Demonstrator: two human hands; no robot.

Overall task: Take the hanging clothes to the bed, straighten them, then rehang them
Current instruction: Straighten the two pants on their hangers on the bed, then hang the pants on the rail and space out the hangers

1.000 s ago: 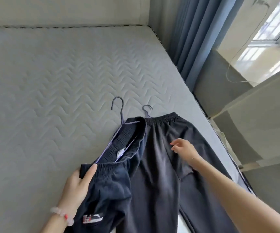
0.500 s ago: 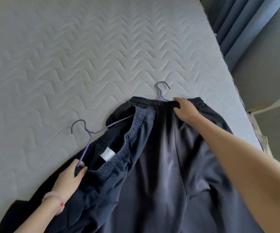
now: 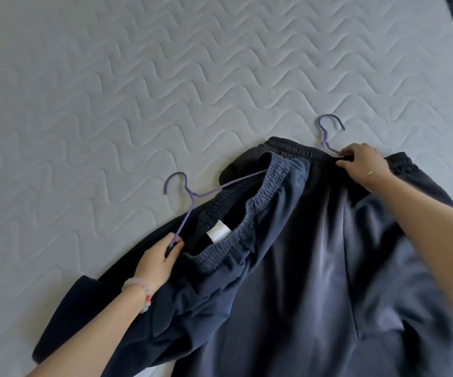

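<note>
Two pairs of dark trousers lie on the quilted mattress (image 3: pixel 111 91): the larger pair (image 3: pixel 328 254) flat at right, the smaller pair (image 3: pixel 206 281) bunched and overlapping it at left; both appear soft, limp and light, best taken at the elastic waistbands or by the stiff purple hangers. The right hand (image 3: pixel 361 161) pinches the right hanger (image 3: pixel 326 131) at the waistband, the left hand (image 3: pixel 160 257) is closed on the left hanger (image 3: pixel 184 202). Since half a second ago the grips are unchanged, and the view has tilted downwards.
</note>
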